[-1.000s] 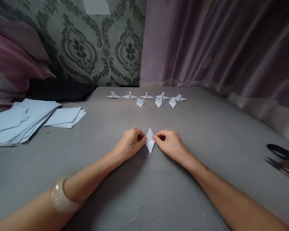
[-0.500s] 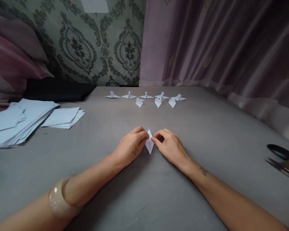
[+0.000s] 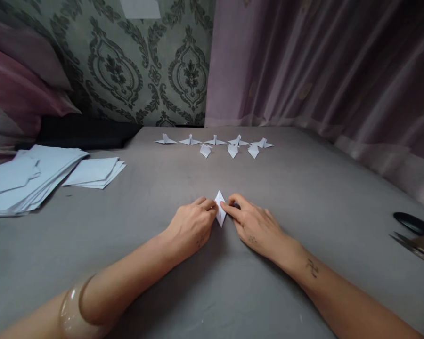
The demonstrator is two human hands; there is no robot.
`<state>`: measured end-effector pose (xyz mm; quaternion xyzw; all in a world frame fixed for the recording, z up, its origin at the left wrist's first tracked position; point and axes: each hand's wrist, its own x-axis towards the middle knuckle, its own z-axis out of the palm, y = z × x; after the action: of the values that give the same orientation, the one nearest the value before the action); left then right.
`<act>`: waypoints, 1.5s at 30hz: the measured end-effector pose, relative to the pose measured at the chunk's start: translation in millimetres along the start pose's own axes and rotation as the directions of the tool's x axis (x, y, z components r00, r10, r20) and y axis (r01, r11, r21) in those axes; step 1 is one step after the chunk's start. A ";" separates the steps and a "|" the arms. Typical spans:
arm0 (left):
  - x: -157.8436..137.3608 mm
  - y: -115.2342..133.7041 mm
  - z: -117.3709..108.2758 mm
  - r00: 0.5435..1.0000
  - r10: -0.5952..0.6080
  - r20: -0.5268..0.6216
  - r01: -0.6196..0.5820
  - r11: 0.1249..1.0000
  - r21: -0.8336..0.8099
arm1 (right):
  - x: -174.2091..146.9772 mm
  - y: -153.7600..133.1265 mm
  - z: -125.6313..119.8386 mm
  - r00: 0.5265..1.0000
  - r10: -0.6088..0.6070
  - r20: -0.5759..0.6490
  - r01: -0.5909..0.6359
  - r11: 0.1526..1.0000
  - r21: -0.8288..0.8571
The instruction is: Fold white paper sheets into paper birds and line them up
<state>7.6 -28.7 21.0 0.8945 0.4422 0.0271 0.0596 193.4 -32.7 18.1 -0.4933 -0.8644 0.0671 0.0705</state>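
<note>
A small white paper folded into a narrow diamond (image 3: 221, 219) lies on the grey tabletop between my two hands, its points facing away from me and toward me. My left hand (image 3: 191, 223) grips its left edge with closed fingers. From the other side my right hand (image 3: 257, 227) has a fingertip pressed on the paper's face near the middle, the other fingers curled at its right edge. Part of the paper is covered by my fingers. Farther off stand several folded white paper birds (image 3: 215, 140) in a row, with three smaller folded paper pieces (image 3: 233, 150) in front of them.
At left lie a large stack of white paper (image 3: 53, 174) and a smaller stack of white sheets (image 3: 92, 170). Scissors (image 3: 415, 245) and a black-handled object (image 3: 413, 223) lie at the right edge. A purple curtain (image 3: 268, 61) borders the table's far right side.
My right fingertip has moved left onto the face of the folded paper. Both hands have turned and lowered slightly; the paper has stayed nearly in place.
</note>
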 end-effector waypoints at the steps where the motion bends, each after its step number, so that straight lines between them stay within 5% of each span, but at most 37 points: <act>1: -0.6 -0.4 0.1 1.000 0.001 0.001 -0.001 1.000 -0.007 | -1.7 1.6 -0.8 1.000 -0.011 -0.002 0.011 1.000 -0.009; 8: -5.1 -1.0 2.8 0.992 -0.084 -0.093 0.074 0.992 -0.106 | -10.2 12.1 -4.0 1.000 -0.029 0.007 0.030 0.999 -0.031; 15: 2.6 -11.8 6.2 0.961 -0.228 -0.156 0.143 0.894 -0.425 | -10.4 12.9 -6.4 1.000 0.002 0.001 -0.002 0.999 0.037; 23: 10.0 -18.0 18.0 0.903 -0.370 -0.219 0.203 0.815 -0.543 | -4.2 15.0 0.3 0.985 0.093 -0.145 -0.049 0.959 0.279; 28: 12.1 -21.1 23.2 0.910 -0.368 -0.192 0.190 0.781 -0.595 | 0.4 14.2 6.2 0.967 0.170 -0.192 -0.077 0.907 0.415; 32: 12.4 -13.6 19.2 0.876 -0.456 -0.155 0.198 0.635 -0.747 | 1.8 11.6 5.7 0.946 0.219 -0.238 -0.068 0.854 0.515; 35: 9.8 -2.3 10.8 0.833 -0.507 -0.223 0.052 0.472 -0.880 | 2.6 9.9 1.2 0.875 0.327 -0.358 -0.053 0.798 0.601; 39: 5.3 8.5 5.3 0.749 -0.485 -0.451 -0.159 0.529 -0.833 | 0.9 5.4 -6.0 0.806 0.356 -0.473 0.061 0.746 0.664; 45: 1.5 13.4 7.6 0.700 -0.402 -0.590 -0.177 0.703 -0.689 | -3.7 -6.8 -9.7 0.816 0.270 -0.512 0.164 0.740 0.652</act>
<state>19.8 -36.2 15.2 0.6891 0.4438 0.5278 0.2227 191.4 -38.9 28.7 -0.4564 -0.7027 0.2227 0.4984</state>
